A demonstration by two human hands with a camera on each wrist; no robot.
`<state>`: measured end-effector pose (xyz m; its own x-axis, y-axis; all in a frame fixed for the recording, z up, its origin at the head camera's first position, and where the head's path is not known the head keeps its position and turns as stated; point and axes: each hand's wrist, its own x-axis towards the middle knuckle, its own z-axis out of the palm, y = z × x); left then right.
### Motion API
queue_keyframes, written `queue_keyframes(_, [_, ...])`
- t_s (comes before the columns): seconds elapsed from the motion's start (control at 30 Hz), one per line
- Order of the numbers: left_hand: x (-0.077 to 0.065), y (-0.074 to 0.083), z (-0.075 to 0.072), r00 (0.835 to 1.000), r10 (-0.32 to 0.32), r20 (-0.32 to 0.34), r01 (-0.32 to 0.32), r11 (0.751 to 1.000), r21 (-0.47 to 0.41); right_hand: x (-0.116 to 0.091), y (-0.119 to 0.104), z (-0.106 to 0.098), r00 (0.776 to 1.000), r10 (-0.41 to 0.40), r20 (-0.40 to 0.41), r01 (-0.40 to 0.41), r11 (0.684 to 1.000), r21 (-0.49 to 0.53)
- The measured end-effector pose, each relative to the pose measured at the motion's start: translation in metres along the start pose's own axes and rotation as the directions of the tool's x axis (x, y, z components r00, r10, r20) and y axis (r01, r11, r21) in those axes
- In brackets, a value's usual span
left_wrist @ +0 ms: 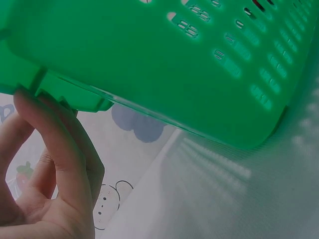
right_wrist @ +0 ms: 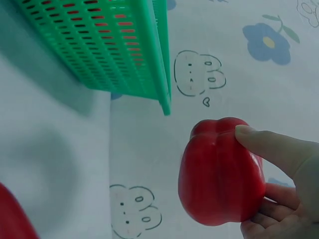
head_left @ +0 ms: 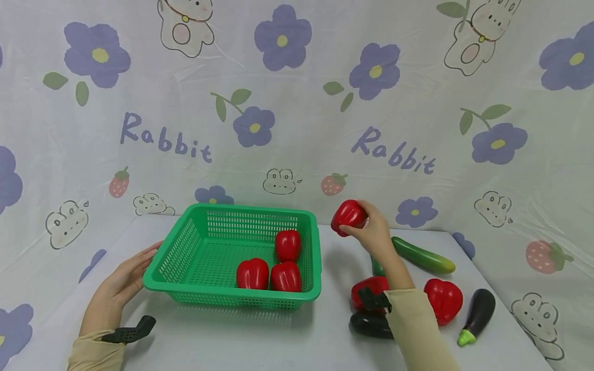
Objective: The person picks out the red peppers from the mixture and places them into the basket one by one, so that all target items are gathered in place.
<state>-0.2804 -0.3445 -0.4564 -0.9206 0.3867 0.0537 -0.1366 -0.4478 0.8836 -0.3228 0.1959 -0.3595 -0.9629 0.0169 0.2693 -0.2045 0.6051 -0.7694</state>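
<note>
My right hand (head_left: 377,238) holds a red bell pepper (head_left: 348,216) in the air, to the right of the green basket (head_left: 209,292). In the right wrist view the thumb lies on the upper side of the pepper (right_wrist: 219,174), and the other fingers are behind and below it. My left hand (head_left: 119,282) is at the basket's left end. Its bent fingers (left_wrist: 60,129) meet the rim there in the left wrist view. Inside the basket, three red bell peppers (head_left: 252,274) sit toward the right front corner.
Right of the basket lie a red bell pepper (head_left: 366,288) partly behind the right wrist, another red bell pepper (head_left: 444,301), a cucumber (head_left: 424,256), a dark eggplant (head_left: 371,325) and another eggplant (head_left: 480,309). A printed cloth (head_left: 297,103) hangs behind the white table (head_left: 241,340).
</note>
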Motion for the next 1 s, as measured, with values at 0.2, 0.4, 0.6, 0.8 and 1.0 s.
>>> queue_keyframes(0.2, [-0.001, 0.0, 0.0, 1.0, -0.003, -0.001, 0.003, 1.0, -0.001, 0.002, -0.009, 0.008, 1.0, -0.017, 0.01, 0.017, 1.0, -0.006])
queue_keyframes(0.4, [0.0, 0.0, 0.0, 1.0, -0.003, -0.003, 0.003, 1.0, 0.001, 0.003, -0.02, 0.018, 0.999, -0.03, 0.017, 0.03, 1.0, 0.007])
queue_keyframes(0.6, [-0.001, 0.001, 0.002, 1.0, -0.005, -0.005, 0.005, 1.0, 0.007, 0.005, -0.028, 0.028, 0.998, -0.056, 0.02, 0.056, 0.998, 0.006])
queue_keyframes(0.8, [-0.001, 0.002, 0.004, 1.0, -0.012, -0.011, 0.012, 1.0, 0.0, 0.008, -0.034, 0.037, 0.996, -0.079, 0.03, 0.079, 0.997, 0.015])
queue_keyframes(1.0, [-0.001, 0.002, 0.003, 1.0, -0.011, -0.005, 0.011, 1.0, -0.001, 0.01, -0.042, 0.048, 0.993, -0.111, 0.036, 0.11, 0.994, 0.024])
